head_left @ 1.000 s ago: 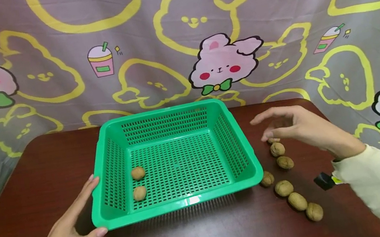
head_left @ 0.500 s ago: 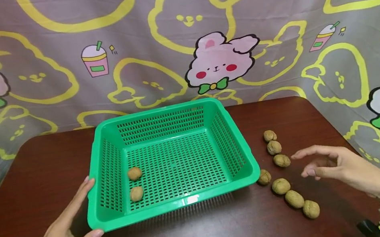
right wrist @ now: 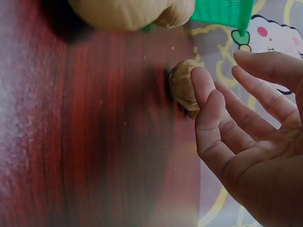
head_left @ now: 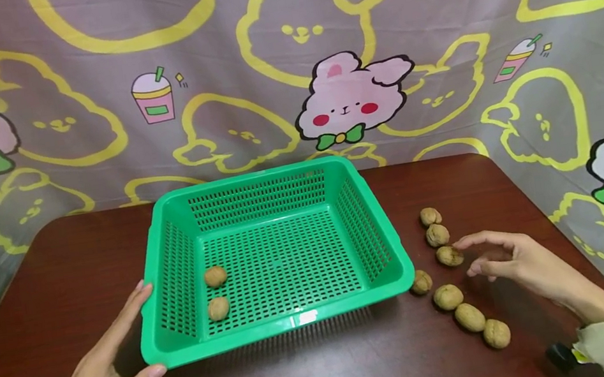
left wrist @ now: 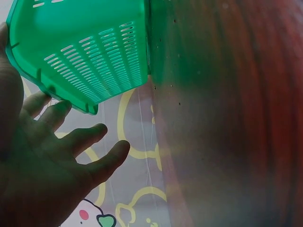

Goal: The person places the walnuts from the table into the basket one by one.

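Green basket (head_left: 242,342) reveals two walnuts (head_left: 214,277) only to the head view, left hand (head_left: 102,374) spread at its rim (head_left: 152,312), right hand (head_left: 521,261) gaping

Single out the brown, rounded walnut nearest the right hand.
The third walnut from the far end of the row beside the green plastic basket: it lies right by the right hand; the others lie farther away.

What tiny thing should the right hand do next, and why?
Probably curl its thumb and fingers round the nearest walnut: the right hand is right beside it, not gripping it, and two walnuts lie in the green basket.
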Demonstrator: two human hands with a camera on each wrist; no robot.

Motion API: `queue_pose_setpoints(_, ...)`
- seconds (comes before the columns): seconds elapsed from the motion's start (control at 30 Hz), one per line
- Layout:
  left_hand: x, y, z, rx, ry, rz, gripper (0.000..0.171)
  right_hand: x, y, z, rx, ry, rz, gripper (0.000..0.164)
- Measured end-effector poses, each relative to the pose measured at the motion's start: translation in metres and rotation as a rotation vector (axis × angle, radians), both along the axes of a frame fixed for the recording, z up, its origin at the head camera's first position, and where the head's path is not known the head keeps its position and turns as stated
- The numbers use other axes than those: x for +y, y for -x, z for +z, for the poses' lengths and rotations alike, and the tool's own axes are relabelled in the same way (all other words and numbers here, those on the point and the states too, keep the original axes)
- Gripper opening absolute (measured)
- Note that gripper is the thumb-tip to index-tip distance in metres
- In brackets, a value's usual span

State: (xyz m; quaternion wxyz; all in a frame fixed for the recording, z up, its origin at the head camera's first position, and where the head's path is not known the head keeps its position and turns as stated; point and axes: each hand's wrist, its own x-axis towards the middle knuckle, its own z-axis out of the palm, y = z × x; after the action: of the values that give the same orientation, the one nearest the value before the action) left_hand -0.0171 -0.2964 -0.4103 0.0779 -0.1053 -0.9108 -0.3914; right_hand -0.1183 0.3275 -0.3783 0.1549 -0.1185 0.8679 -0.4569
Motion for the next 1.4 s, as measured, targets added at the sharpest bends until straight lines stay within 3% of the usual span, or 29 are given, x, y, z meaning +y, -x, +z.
queue_pose_setpoints(0.2, 0.001, 0.0, 0.002, -0.006, -0.007, -0.013, 0.111, -0.004, 0.008, -0.004, 0.013, -0.02, 0.006, 0.035)
queue_pose_setpoints(0.47, 0.004, 0.001, 0.003, -0.002, -0.019, -0.02, 0.111, -0.004, 0.014, -0.015, 0.048, -0.003, 0.082, 0.033)
queue_pose_setpoints(0.77, 0.004, 0.003, 0.002, -0.009, 0.007, -0.006, 0.112, -0.01, 0.013, -0.013, 0.046, -0.059, 0.036, 0.035)
queue_pose_setpoints(0.9, 0.004, 0.003, 0.003, -0.002, 0.008, -0.013, 0.111, -0.016, 0.009, -0.002, 0.018, -0.066, -0.022, 0.035)
queue_pose_setpoints(1.07, 0.003, 0.002, 0.003, -0.01, 0.019, -0.004, 0.111, -0.033, 0.009, 0.021, 0.044, -0.033, -0.02, 0.038)
queue_pose_setpoints(1.27, 0.002, 0.001, 0.002, -0.022, 0.033, 0.012, 0.112, -0.068, 0.017, 0.055, 0.059, 0.112, 0.009, 0.039)
queue_pose_setpoints(1.4, 0.001, -0.001, 0.002, -0.026, 0.047, 0.025, 0.114, -0.1, 0.027, 0.077, 0.008, 0.227, 0.059, 0.038)
